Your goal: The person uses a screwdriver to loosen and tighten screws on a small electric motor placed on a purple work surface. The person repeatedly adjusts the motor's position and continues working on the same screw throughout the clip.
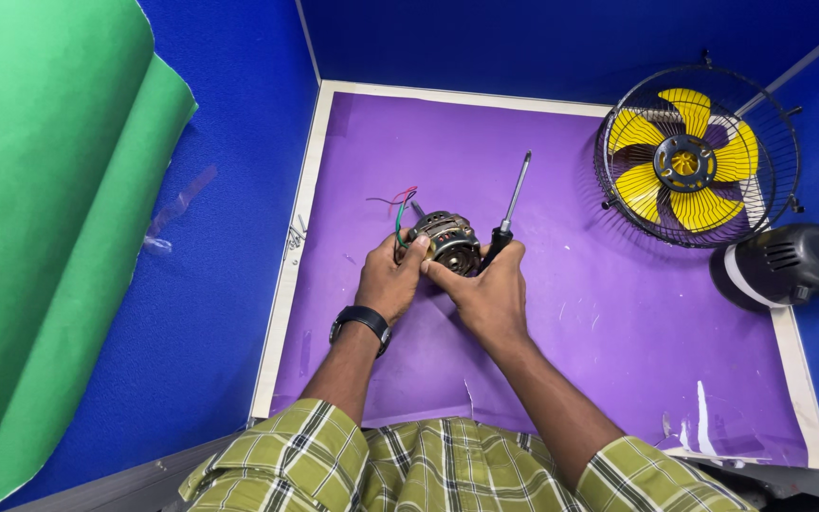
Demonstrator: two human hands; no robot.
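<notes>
Over the middle of a purple table top (618, 313), both hands hold a small electric fan motor (447, 239) with copper windings and thin red and green wires trailing to its left. My left hand (389, 280), with a black watch on its wrist, grips the motor's left side, thumb on top. My right hand (487, 289) holds the motor's right side and also a screwdriver (512, 204) with a black handle, whose metal shaft points up and away from me.
A black wire fan guard with yellow blades (694, 156) lies at the far right of the table. A black and white motor cover (789, 264) sits beside it at the right edge. Blue partition walls enclose the table; a green sheet (40, 218) hangs at the left.
</notes>
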